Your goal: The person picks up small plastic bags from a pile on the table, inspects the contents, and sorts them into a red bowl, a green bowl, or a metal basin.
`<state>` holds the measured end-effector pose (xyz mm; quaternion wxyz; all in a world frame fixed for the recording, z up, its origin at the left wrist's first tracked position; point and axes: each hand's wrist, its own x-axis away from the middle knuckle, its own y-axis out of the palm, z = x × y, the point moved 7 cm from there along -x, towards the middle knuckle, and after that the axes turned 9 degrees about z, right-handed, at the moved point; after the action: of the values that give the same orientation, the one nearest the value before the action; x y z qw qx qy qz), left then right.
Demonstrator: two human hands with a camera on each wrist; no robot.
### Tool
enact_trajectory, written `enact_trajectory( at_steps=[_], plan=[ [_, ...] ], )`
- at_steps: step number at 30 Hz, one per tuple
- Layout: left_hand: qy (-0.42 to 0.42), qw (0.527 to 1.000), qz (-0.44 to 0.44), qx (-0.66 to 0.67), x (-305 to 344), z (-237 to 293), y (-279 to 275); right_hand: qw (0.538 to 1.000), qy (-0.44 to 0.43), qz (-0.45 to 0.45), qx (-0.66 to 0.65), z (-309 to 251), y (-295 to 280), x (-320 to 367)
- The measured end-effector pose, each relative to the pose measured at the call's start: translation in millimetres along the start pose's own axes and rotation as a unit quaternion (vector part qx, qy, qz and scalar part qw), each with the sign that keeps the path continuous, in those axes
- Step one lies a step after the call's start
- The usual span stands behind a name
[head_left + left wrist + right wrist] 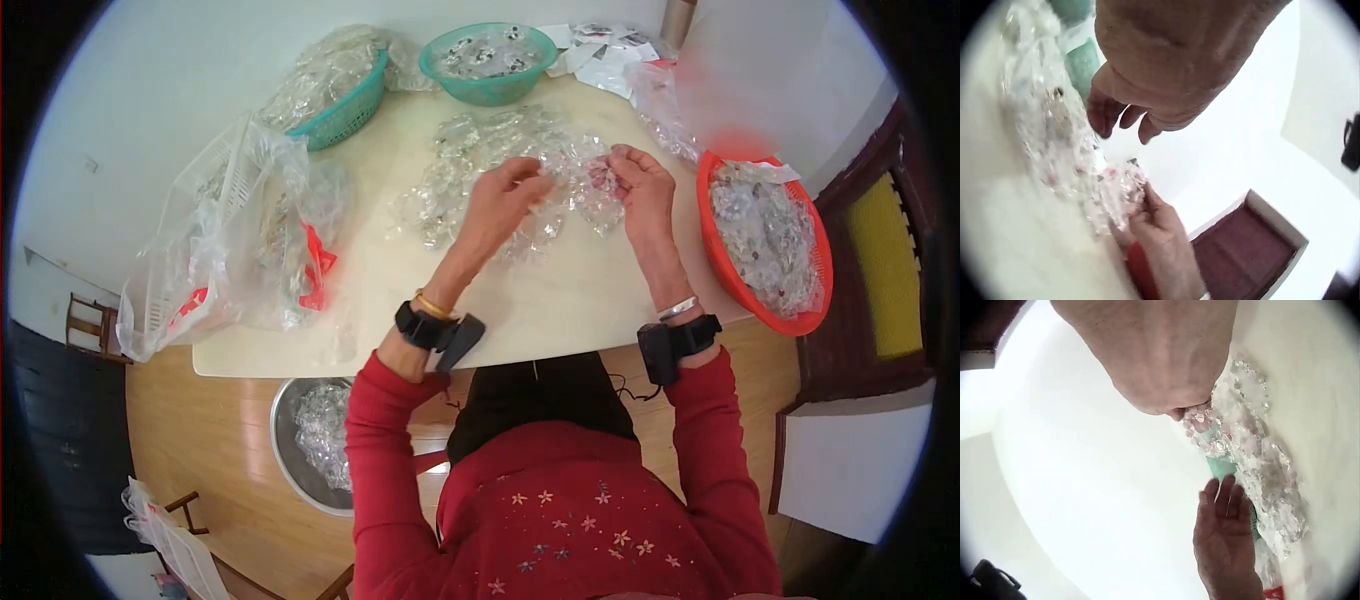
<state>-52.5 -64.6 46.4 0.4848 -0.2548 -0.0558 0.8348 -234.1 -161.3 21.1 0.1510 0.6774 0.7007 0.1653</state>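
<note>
My right hand (648, 192) pinches a small clear plastic packet (603, 178) with pinkish, bead-like pieces in it. In the right wrist view this shiny packet (1200, 422) hangs from the fingertips. My left hand (505, 200) is over the pile, its fingers extended toward the packet and holding nothing. That hand (1225, 534) shows in the right wrist view with its fingers straight. Beneath both hands, a loose pile of clear plastic packets (455, 185) spreads over the pale table (600, 300).
Green baskets of packets (490, 92) (345, 115) stand at the back. A red basket (712, 225) is at the right edge. Plastic bags (215, 260) with a white basket fill the left side. On the floor is a metal basin (285, 450) of packets.
</note>
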Motion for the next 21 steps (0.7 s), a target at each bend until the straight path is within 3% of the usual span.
enact_trajectory(
  at_steps=[3, 6, 10, 17, 20, 21],
  plan=[
    [-0.152, 0.965, -0.118, 0.176, 7, -7, 41, 1.000, 0.000, -0.015, 0.008, 3, 6, 6],
    [-0.169, 0.948, -0.126, 0.237, 5, -18, 48, 1.000, -0.011, -0.022, 0.008, 6, 4, 4],
    [-0.178, 0.933, -0.109, 0.293, 10, -24, 56, 0.998, 0.038, -0.011, -0.038, 15, -2, 10],
    [-0.174, 0.934, -0.087, 0.300, 5, -20, 54, 0.984, -0.003, -0.089, 0.153, 11, 0, 30],
    [-0.178, 0.939, -0.070, 0.287, 5, -19, 46, 0.986, -0.032, -0.055, 0.153, 0, -7, 28],
    [-0.150, 0.954, -0.028, 0.257, -1, -20, 34, 0.986, -0.051, -0.040, 0.152, -4, -10, 26]
  ],
)
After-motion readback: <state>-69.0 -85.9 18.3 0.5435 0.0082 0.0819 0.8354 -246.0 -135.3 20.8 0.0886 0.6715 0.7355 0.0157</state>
